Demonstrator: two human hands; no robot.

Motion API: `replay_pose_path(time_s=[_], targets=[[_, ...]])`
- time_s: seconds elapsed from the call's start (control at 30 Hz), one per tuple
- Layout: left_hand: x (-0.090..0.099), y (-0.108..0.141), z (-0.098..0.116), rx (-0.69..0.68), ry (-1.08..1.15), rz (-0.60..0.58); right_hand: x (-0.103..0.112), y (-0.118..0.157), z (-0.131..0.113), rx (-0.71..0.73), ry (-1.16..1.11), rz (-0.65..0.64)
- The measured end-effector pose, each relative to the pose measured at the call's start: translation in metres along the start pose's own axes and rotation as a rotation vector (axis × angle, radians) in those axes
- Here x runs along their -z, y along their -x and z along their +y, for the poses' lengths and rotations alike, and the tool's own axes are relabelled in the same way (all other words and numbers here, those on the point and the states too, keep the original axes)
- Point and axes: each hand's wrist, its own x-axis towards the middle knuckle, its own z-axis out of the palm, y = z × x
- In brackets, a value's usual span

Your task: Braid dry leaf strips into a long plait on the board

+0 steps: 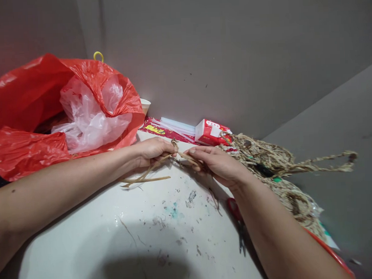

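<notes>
Both of my hands meet over the far part of a white table (pixel 116 237). My left hand (pixel 155 151) is closed in a pinch on strands of tan plant fibre (pixel 147 174), whose loose ends hang down and lie on the tabletop. Close beside it on the right, my right hand (pixel 216 163) has its thumb and fingers pressed together on the same fibre. A short knotted or twisted bit sticks up between the hands. The fingertips partly hide how the strands cross.
A red plastic bag (pixel 24 97) holding clear plastic (pixel 92 119) stands at left. A paper cup (pixel 145 105), pale sticks (pixel 176 126) and a red-and-white box (pixel 212 131) line the wall. Braided fibre cord (pixel 266 152) is heaped at right. Scissors (pixel 237 215) lie by my right forearm.
</notes>
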Motion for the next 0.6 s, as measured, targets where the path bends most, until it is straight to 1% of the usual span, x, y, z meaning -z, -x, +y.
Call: replay_pose_path(time_s=[0.07, 0.1, 0.13, 0.17, 0.2, 0.3, 0.33, 0.37, 0.4, 0.5, 0.6], targets=[[0.0, 0.0, 0.0, 0.004, 0.001, -0.003, 0.001, 0.001, 0.0, 0.074, 0.073, 0.217], [0.0, 0.0, 0.0, 0.005, 0.004, -0.003, 0.001, 0.001, 0.0, 0.118, 0.088, 0.287], [0.0, 0.0, 0.0, 0.004, 0.009, -0.005, -0.001, 0.003, 0.0, 0.158, 0.085, 0.313], [0.0, 0.0, 0.0, 0.003, 0.014, -0.008, -0.003, 0.004, 0.0, 0.185, 0.068, 0.288], [-0.001, 0.0, 0.0, 0.002, 0.02, -0.013, -0.005, 0.005, 0.0, 0.189, 0.038, 0.221], [-0.002, 0.0, 0.0, 0.008, 0.028, -0.018, -0.015, 0.007, 0.003, 0.105, -0.067, -0.093], [-0.003, 0.001, -0.001, 0.008, 0.023, -0.016, -0.017, 0.006, 0.005, 0.076, -0.084, -0.17], [-0.003, 0.001, -0.001, 0.005, 0.014, -0.013, -0.02, 0.005, 0.007, 0.056, -0.083, -0.213], [-0.003, 0.0, -0.001, 0.001, 0.003, -0.015, -0.021, 0.003, 0.008, 0.048, -0.071, -0.227], [-0.001, -0.001, -0.001, -0.019, -0.022, -0.034, -0.023, -0.001, 0.009, 0.045, -0.038, -0.215], [0.0, -0.001, -0.001, -0.037, -0.053, -0.048, -0.021, -0.002, 0.007, -0.005, -0.085, -0.253]])
